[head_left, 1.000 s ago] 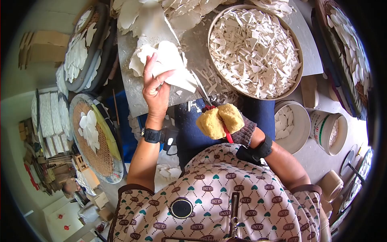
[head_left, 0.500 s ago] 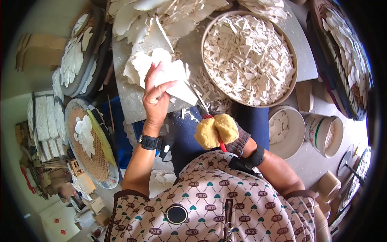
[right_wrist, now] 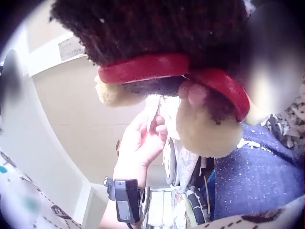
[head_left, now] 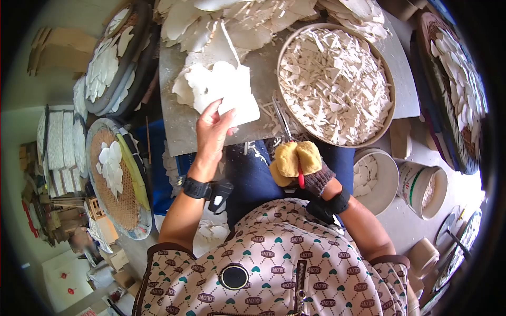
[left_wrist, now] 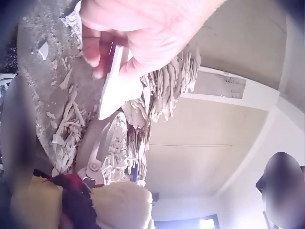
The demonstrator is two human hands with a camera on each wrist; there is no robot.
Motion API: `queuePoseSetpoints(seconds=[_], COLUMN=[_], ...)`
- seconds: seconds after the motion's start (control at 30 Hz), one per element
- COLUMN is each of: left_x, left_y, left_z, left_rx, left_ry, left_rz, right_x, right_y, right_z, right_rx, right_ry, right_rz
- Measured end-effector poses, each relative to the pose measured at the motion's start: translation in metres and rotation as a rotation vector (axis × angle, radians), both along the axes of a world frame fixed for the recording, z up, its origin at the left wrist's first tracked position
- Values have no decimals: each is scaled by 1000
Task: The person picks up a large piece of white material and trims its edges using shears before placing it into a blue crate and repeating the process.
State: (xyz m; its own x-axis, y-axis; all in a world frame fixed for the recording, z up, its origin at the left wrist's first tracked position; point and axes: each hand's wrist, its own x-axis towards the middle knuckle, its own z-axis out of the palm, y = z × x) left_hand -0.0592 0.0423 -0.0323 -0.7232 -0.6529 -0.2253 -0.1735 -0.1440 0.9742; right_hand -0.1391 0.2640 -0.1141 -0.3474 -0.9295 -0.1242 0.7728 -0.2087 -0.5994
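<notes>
Pinched between the thumb and fingers of the bare left hand [head_left: 212, 131] is a flat white piece [head_left: 243, 105], above the grey work surface. The right hand [head_left: 318, 178], in a dark knitted glove, grips metal shears [head_left: 282, 120] with red handles and yellow foam padding [head_left: 295, 159]. The blades point away from the body, to the right of the piece and not touching it. In the left wrist view the piece [left_wrist: 116, 93] is above the shears [left_wrist: 96, 164]. The right wrist view has the glove [right_wrist: 157, 28] round the red handles [right_wrist: 143, 68]; most right fingers are hidden.
A round tray [head_left: 392, 97] full of white slivers stands right of the shears. Thin white sheets [head_left: 232, 26] are heaped at the back. Two buckets [head_left: 387, 197] are at the right, and a round woven rack [head_left: 103, 192] with white pieces is at the left.
The shears have come away from the edge of the white piece, and their blades are more upright in the head view. The left hand has turned the piece.
</notes>
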Motion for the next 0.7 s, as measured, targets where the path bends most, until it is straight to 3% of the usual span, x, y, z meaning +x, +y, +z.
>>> queuePoseSetpoints(seconds=[0.13,0.23,0.33,0.37,0.43,0.47,0.53,0.57,0.63,0.7], left_x=[8,11,8,7,4,2,-3,-7,-14,-19], left_y=[10,18,25,25,26,25,20,18,16,20], left_z=[13,18,26,27,14,7,-7,-9,-10,-8], left_rx=[16,25,30,35,-121,-206,-84,-24,96,172], left_ry=[-102,-150,-190,-203,-25,64,213,289,311,302], left_rz=[-118,-214,-308,-336,-215,-154,60,166,300,321], right_x=[0,-7,-10,-12,-15,-16,-12,-12,1,7], right_y=[2,1,2,3,6,8,9,7,0,7], right_z=[-8,14,26,25,23,21,32,26,12,22], right_rx=[-122,53,100,156,215,217,242,87,-263,62], right_ry=[198,672,724,973,1182,1140,1005,442,-331,32], right_rz=[-49,-101,-164,-206,-235,-226,-151,-6,173,108])
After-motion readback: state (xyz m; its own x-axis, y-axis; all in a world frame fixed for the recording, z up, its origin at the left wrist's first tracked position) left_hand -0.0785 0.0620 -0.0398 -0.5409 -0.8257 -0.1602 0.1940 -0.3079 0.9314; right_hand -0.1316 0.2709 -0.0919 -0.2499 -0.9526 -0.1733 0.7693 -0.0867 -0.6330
